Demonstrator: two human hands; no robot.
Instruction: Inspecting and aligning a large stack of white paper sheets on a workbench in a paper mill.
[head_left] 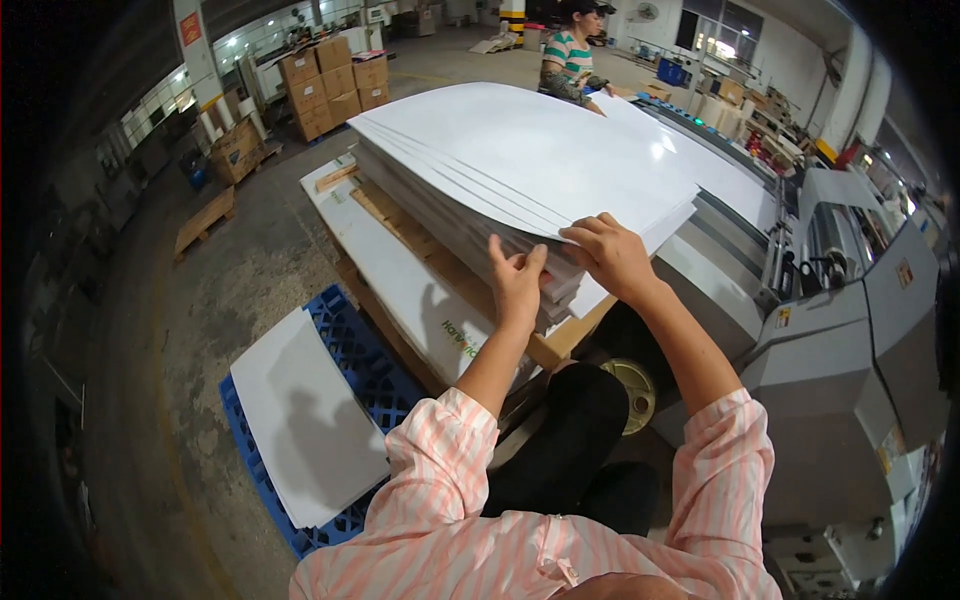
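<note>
As the head view shows, the top white sheets (520, 150) on a stack (450, 212) are pinched at the near edge by the right hand (612, 258); the left hand (517, 288), fingers spread, is held beside them, contact unclear. A few edges are separated; the bulk seems left. Space is bounded by a grey machine (820, 400) and a blue pallet (360, 345) bearing a smaller pile (300, 420).

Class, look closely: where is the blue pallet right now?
In the head view, the blue pallet lies on the floor at lower left, under some white sheets and left of the person's left hand.
</note>
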